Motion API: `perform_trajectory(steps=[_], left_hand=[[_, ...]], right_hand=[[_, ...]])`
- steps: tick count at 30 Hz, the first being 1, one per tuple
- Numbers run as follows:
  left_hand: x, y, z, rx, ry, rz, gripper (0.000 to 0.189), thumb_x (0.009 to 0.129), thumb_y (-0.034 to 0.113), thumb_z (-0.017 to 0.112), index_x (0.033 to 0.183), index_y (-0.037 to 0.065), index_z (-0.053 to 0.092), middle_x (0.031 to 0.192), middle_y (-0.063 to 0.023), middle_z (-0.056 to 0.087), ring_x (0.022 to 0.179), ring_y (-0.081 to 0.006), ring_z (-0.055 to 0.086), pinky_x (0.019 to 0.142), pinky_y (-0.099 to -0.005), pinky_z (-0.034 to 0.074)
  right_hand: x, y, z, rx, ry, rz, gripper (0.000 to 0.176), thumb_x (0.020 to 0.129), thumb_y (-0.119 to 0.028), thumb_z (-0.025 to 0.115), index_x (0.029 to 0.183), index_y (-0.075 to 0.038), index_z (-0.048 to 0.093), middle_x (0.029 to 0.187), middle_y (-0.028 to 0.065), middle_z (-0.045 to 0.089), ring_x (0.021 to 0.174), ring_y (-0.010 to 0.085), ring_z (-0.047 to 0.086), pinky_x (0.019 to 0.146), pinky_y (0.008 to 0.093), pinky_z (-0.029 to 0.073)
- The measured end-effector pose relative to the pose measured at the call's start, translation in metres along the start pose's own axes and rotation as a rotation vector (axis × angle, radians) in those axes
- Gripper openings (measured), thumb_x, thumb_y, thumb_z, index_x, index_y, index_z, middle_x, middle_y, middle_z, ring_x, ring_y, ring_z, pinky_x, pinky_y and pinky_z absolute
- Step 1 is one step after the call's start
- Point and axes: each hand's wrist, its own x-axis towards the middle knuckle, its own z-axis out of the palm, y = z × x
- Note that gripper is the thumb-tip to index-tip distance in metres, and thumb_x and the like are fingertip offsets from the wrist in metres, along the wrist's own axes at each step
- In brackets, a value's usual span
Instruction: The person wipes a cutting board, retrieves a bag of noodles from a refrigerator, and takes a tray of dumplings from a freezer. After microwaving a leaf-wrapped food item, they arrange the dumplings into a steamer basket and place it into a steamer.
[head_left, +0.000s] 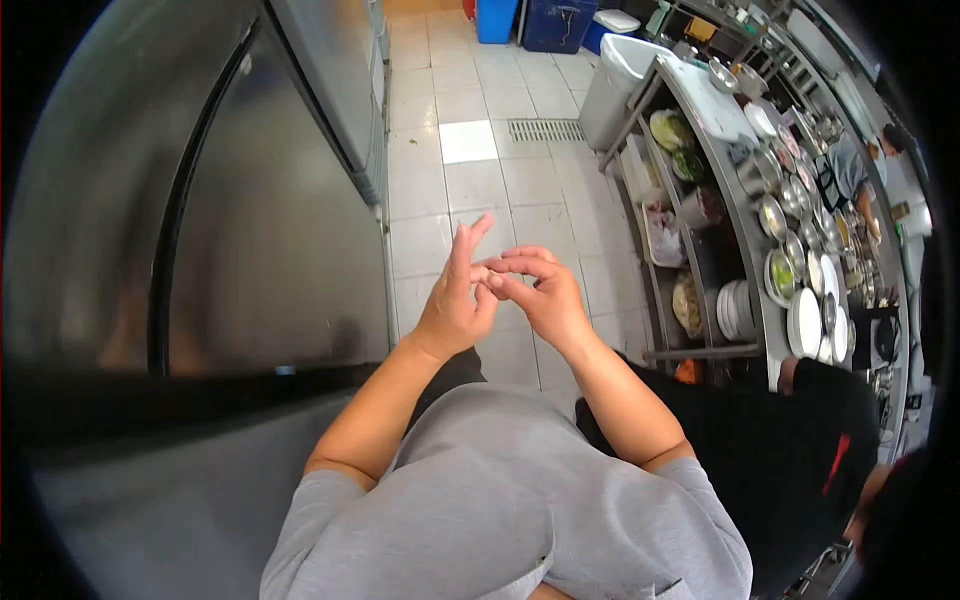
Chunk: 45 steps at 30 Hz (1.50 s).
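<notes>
My left hand (pixel 458 305) is raised in front of my body, over the tiled floor, with some fingers stretched upward and apart. Beside it, my right hand (pixel 545 292) has its thumb and index finger closed around a finger of the left hand. Where the fingertips meet, they overlap, and no separate object can be made out between them.
A steel refrigerator (pixel 290 220) stands at left. On the right, a metal counter (pixel 735 170) carries bowls and plates, with food on shelves below. A grey bin (pixel 612 95) stands beyond. One person in black (pixel 770 440) is close at right; another works across the counter.
</notes>
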Motion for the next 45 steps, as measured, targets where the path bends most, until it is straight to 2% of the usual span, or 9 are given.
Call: perform_trajectory(steps=[11, 14, 23, 25, 28, 31, 33, 38, 45], left_hand=[[0.236, -0.185, -0.034, -0.064, -0.206, 0.195, 0.103, 0.083, -0.02, 0.048, 0.17, 0.018, 0.009, 0.157, -0.0322, 0.043, 0.118, -0.042, 0.068, 0.089, -0.0398, 0.061], [0.279, -0.226, -0.031, -0.087, -0.317, 0.187, 0.106, 0.082, -0.022, 0.046, 0.169, 0.015, -0.003, 0.157, -0.0356, 0.041, 0.087, -0.0269, 0.075, 0.083, -0.0365, 0.061], [0.393, -0.409, -0.069, 0.246, -0.188, -0.299, 0.085, 0.085, 0.003, 0.071, 0.162, 0.01, 0.036, 0.14, -0.0164, 0.06, 0.088, -0.0238, 0.071, 0.087, -0.0383, 0.057], [0.422, -0.436, -0.097, 0.219, -0.399, -0.95, 0.075, 0.085, 0.013, 0.077, 0.155, 0.013, 0.048, 0.123, -0.013, 0.07, 0.091, -0.0233, 0.071, 0.086, -0.0363, 0.056], [0.451, -0.484, -0.125, 0.391, -0.304, -0.808, 0.072, 0.085, 0.019, 0.079, 0.152, 0.015, 0.052, 0.122, -0.0126, 0.071, 0.118, -0.0292, 0.061, 0.098, -0.0412, 0.051], [0.489, -0.509, -0.147, 0.732, -0.205, -0.587, 0.076, 0.085, 0.024, 0.081, 0.154, 0.015, 0.051, 0.148, -0.0168, 0.057, 0.149, -0.0389, 0.04, 0.117, -0.049, 0.038], [0.516, -0.539, -0.169, 0.592, -0.059, -0.71, 0.089, 0.084, 0.019, 0.083, 0.162, 0.015, 0.04, 0.171, -0.0172, 0.029, 0.159, -0.0355, 0.027, 0.121, -0.0521, 0.034], [0.603, -0.617, -0.24, 0.4, 0.37, -0.841, 0.102, 0.085, 0.013, 0.079, 0.168, 0.012, 0.021, 0.172, -0.0197, 0.026, 0.157, -0.0385, 0.03, 0.123, -0.049, 0.033], [0.776, -0.757, -0.387, 0.982, 0.453, -0.446, 0.1, 0.088, 0.017, 0.078, 0.167, 0.004, 0.019, 0.172, -0.0277, 0.018, 0.161, -0.0412, 0.016, 0.127, -0.0479, 0.025]], right_hand=[[0.255, -0.007, -0.049, -0.3, 0.252, 0.002, 0.015, 0.083, -0.014, 0.083, 0.098, -0.015, 0.083, 0.114, 0.0053, 0.069, 0.114, 0.027, 0.055, 0.098, 0.0396, 0.047], [0.31, 0.014, -0.075, -0.298, 0.362, -0.05, 0.01, 0.082, -0.015, 0.084, 0.09, -0.012, 0.079, 0.114, 0.0066, 0.069, 0.114, 0.0281, 0.056, 0.097, 0.0411, 0.047], [0.447, 0.211, -0.219, -0.81, 0.589, -0.1, 0.016, 0.08, -0.007, 0.082, 0.081, -0.008, 0.066, 0.111, 0.0121, 0.07, 0.108, 0.0377, 0.061, 0.094, 0.0466, 0.049], [0.463, 0.271, -0.255, -0.804, 0.503, 0.104, 0.015, 0.082, -0.005, 0.077, 0.077, -0.005, 0.062, 0.11, 0.0135, 0.071, 0.108, 0.0396, 0.061, 0.095, 0.0476, 0.05], [0.519, 0.32, -0.276, -0.919, 0.314, 0.27, 0.031, 0.085, -0.006, 0.074, 0.116, -0.006, 0.069, 0.138, 0.0242, 0.061, 0.121, 0.045, 0.059, 0.104, 0.0498, 0.048], [0.614, 0.326, -0.288, -0.867, 0.057, 0.96, 0.118, 0.087, -0.01, 0.074, 0.17, -0.02, -0.009, 0.167, 0.0423, 0.001, 0.148, 0.0539, 0.037, 0.12, 0.0506, 0.038], [0.681, 0.339, -0.291, -0.887, 0.034, 0.749, 0.114, 0.087, -0.01, 0.075, 0.17, -0.019, -0.003, 0.167, 0.0417, 0.004, 0.148, 0.0537, 0.036, 0.12, 0.0496, 0.038], [0.871, 0.297, -0.262, -0.794, -0.115, 0.438, 0.107, 0.088, -0.019, 0.078, 0.169, -0.013, 0.009, 0.168, 0.0322, 0.023, 0.149, 0.0501, 0.036, 0.124, 0.0467, 0.034], [1.031, 0.31, -0.288, -0.851, -0.476, 0.474, 0.077, 0.092, -0.028, 0.074, 0.159, -0.006, 0.042, 0.153, 0.0276, 0.052, 0.145, 0.0422, 0.047, 0.118, 0.046, 0.041]])
